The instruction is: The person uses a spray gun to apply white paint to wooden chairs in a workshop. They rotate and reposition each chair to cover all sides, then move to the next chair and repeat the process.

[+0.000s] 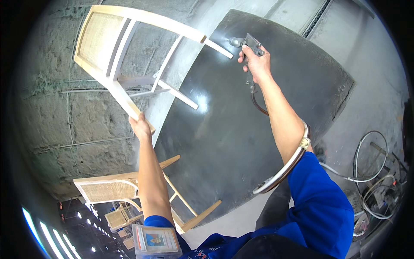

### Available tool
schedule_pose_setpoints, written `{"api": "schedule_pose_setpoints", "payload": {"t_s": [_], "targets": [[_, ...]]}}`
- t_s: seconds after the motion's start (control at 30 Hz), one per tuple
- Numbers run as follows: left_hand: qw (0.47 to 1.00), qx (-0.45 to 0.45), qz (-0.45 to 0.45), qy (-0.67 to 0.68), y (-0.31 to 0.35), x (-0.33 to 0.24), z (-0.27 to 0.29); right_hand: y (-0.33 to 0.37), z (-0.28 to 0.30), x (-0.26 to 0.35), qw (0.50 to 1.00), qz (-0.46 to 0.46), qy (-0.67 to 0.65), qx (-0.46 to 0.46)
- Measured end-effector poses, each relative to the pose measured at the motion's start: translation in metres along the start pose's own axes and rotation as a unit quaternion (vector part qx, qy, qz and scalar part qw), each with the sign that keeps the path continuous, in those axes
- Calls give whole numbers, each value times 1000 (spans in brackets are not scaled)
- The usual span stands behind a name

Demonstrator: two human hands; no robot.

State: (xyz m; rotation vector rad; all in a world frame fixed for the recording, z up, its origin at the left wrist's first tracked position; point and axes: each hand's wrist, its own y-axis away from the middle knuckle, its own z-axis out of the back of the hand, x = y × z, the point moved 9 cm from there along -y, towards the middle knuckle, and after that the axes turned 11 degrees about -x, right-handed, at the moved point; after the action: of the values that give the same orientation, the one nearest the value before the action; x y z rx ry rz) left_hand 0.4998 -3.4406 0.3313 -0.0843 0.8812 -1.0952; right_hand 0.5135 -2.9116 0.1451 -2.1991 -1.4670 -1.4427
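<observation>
My left hand is closed round the lower end of a leg of a pale wooden chair, which hangs tilted in the air at the upper left. The chair has a woven cane panel in its frame, and its other legs point right. In my right hand is a metal spray gun, with my fingers wrapped round its grip. Its nozzle faces left toward the chair's legs. From the bottom of the grip a thin dark hose hangs down and passes behind my forearm.
Beneath lies a large dark board. A second pale chair with a cane panel stands at the lower left, with more chairs beyond it. Hose loops wrap round my right arm, and coiled hoses lie at the right. A rough wall rises at the left.
</observation>
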Motion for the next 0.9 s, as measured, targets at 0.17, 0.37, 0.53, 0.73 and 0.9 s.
{"api": "schedule_pose_setpoints", "payload": {"t_s": [0.17, 0.37, 0.53, 0.73, 0.9], "targets": [[996, 30, 74, -42, 40, 12, 7, -99, 6, 25, 983, 25, 164, -80], [987, -36, 24, -154, 84, 5, 22, -203, -82, 57, 972, -35, 208, 102], [974, -53, -14, -218, 93, -12, 23, -183, -104, 114, 965, -81, 78, 236], [965, -53, 65, -249, 96, -13, 22, -160, -104, 181, 963, -88, -28, 252], [970, -60, 72, -224, 117, -24, 17, -185, -143, 203, 973, -84, 100, 188]]}}
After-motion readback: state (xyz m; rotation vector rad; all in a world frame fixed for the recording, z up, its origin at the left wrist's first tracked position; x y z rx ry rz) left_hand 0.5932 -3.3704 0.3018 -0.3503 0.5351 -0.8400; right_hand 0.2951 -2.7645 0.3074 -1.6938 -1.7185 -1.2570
